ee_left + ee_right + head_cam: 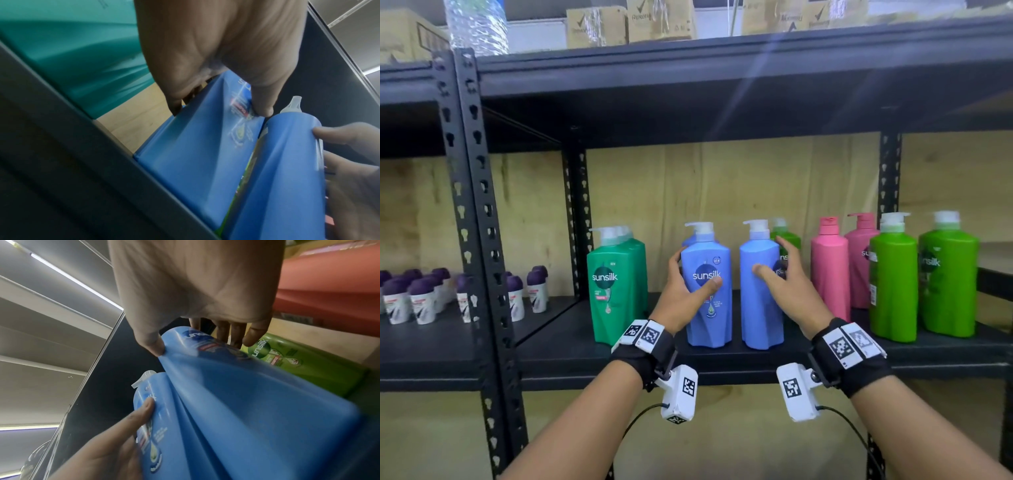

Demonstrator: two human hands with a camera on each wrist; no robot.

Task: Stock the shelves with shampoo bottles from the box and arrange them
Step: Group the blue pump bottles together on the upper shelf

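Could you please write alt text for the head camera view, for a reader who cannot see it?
Each hand grips a blue shampoo bottle on a black shelf: the left hand a label-forward bottle, the right hand a bottle with a plain face. Teal bottles stand left, pink bottles and green bottles right.

Behind the blue bottle point(709, 291) that the left hand point(683, 291) grips stands a second blue one, hidden but for a sliver of shoulder at the fingertips. The left hand's fingers wrap out of sight round the bottle's far side. Past the right hand point(787, 281), a light green bottle point(786, 240) shows only its cap and upper body; the other blue bottle point(760, 291) and the fingers cover the rest. That blue bottle's label is turned toward the right palm and mostly unreadable. Left of the left hand, the dark green bottles point(616, 284) line up so the rear ones cannot be counted. The cartons point(630, 24) above both hands are cut by the top edge, their print blurred. Both wrist views are smeared, so small label text is illegible.
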